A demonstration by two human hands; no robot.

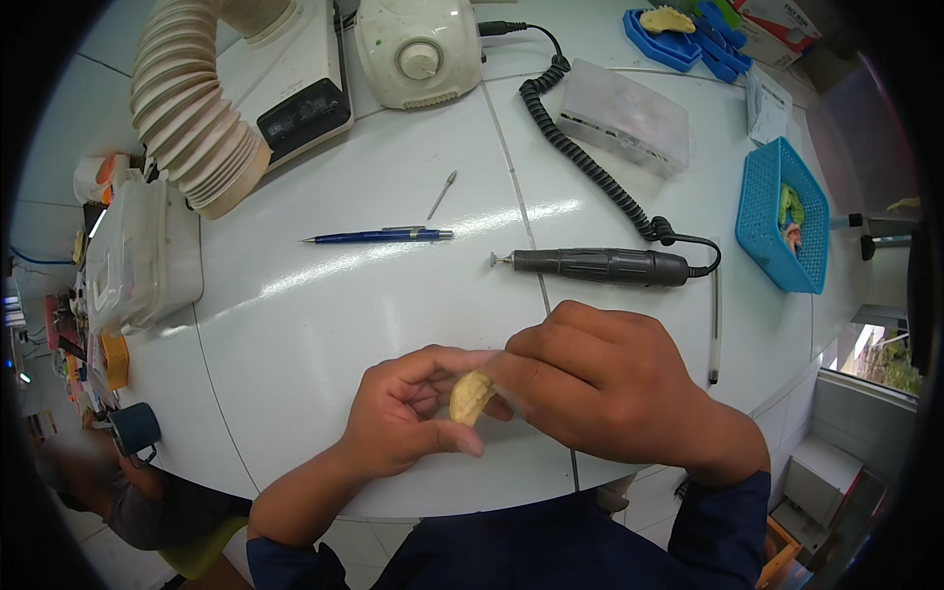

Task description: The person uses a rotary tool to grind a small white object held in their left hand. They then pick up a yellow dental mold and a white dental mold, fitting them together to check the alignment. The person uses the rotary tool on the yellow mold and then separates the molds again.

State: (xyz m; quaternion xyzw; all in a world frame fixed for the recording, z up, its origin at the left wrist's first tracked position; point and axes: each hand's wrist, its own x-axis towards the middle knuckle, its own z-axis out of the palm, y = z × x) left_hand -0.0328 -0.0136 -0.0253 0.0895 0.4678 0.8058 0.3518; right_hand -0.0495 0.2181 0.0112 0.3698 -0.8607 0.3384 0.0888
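Note:
A small yellow dental plaster cast (471, 397) is between my two hands, low over the white table. My left hand (408, 408) curls around it, thumb below and fingers above. Close against its right side is my right hand (600, 379), fingers bent and pressed together, slightly blurred. What those right fingertips grip is hidden behind the knuckles. Beyond my hands lies a dark handpiece (600, 265) with a small disc-shaped bit at its left tip. A blue mechanical pencil (379, 236) and a loose metal bur (442, 195) lie farther to the left.
At the back stands a cream control box (418, 49), its coiled black cord (590, 157) running to the handpiece. A ribbed suction hose (187, 108) hangs at left. A clear box (624, 116), blue basket (784, 216) and pen (715, 334) are right. Another person sits lower left.

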